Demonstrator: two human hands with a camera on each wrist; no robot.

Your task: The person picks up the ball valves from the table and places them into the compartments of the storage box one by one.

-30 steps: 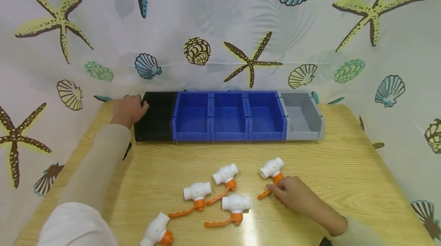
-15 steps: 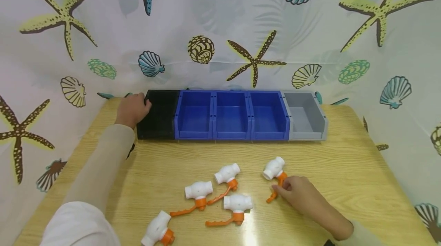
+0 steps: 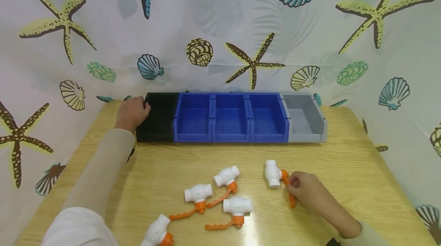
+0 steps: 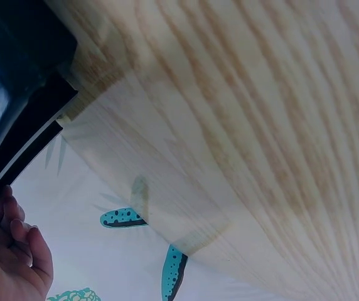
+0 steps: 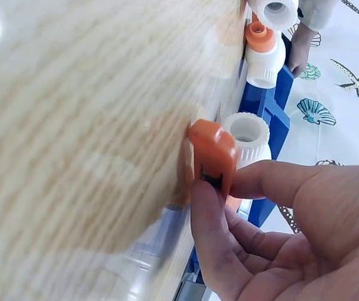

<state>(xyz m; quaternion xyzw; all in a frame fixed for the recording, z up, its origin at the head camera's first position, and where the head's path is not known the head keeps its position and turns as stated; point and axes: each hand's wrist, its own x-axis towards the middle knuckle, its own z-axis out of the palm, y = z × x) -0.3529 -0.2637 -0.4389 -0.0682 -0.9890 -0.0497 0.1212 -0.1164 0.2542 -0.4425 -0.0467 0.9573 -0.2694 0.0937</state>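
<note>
My right hand [image 3: 307, 189] pinches the orange lever handle of a white plastic ball valve [image 3: 273, 173] at the right of the table. In the right wrist view, the thumb and fingers close on the orange handle [image 5: 214, 149], the white body [image 5: 251, 141] lying beyond it. Farther back, my left hand [image 3: 132, 113] grips the left side wall of the black bin [image 3: 156, 137], thumb over its rim. The left wrist view has the curled fingers [image 4: 36, 254] up against the dark bin's edge. Several similar valves, among them one nearest the middle [image 3: 237, 205], lie left of my right hand.
Three blue bins [image 3: 231, 137] and a grey bin [image 3: 306, 137] continue the row right of the black one, fronts facing me. Behind them hangs a cloth [image 3: 206, 16] printed with starfish and shells. The wooden table [image 3: 351, 169] extends past the row on both sides.
The held valve has turned on the table: its handle swung to the right, its body now stands nearly lengthwise. My right hand moved slightly right with it. The left hand stays on the black bin.
</note>
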